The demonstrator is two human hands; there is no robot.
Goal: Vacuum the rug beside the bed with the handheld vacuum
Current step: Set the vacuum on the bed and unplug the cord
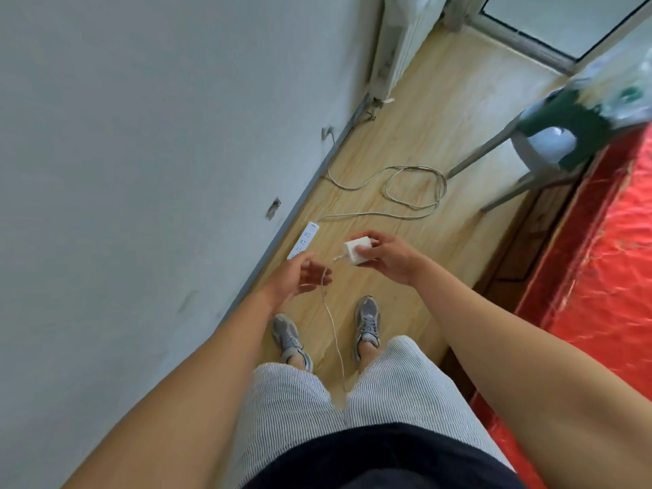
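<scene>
White charger block (358,250) sits in our right hand (388,257), fingers and thumb curled round it, held above the floor (423,111). Thin cable (333,333) leaves the block, lies across the loosely spread fingers of our left hand (300,280), then hangs down between our shoes (367,324). Left hand pinches nothing we can make out. Handheld vacuum and rug: we cannot place either from this view.

Power strip (303,240) lies on the floor tight against the wall (141,135). Its cord (416,185) loops across the boards and runs up to the wall. Wall bounds the floor strip on the left, the red-covered bed (599,259) on the right. Stool (543,146) stands against the bed ahead, legs reaching into the lane. Radiator (398,40) is on the wall further on. Bare floor lies between the cord loops and our shoes.
</scene>
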